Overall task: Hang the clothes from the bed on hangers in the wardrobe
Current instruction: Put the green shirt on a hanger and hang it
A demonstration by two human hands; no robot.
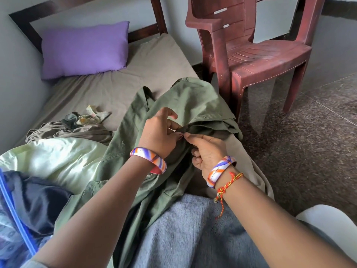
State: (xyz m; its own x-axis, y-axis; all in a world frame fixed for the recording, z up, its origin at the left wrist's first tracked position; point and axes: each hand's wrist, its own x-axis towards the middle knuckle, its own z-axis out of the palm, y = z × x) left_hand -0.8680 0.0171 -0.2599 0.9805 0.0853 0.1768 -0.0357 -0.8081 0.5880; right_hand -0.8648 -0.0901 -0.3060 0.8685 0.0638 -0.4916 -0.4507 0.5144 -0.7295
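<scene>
An olive-green garment point(193, 101) lies spread over the near right part of the bed point(158, 60) and hangs off its edge. My left hand point(159, 133) and my right hand point(206, 149) meet at the middle of it, fingertips pinching a fold of the green cloth between them. A pale satin piece point(63, 161) lies to the left, with a dark navy piece point(38, 202) below it. A crumpled brown-grey garment point(71, 130) with a patterned scrap sits further back. No hanger or wardrobe is in view.
A purple pillow point(85, 49) leans at the head of the bed against the dark wooden headboard. A maroon plastic chair point(257, 47) stands close beside the bed on the speckled floor point(309, 142). A blue-grey cloth point(193, 229) covers my lap.
</scene>
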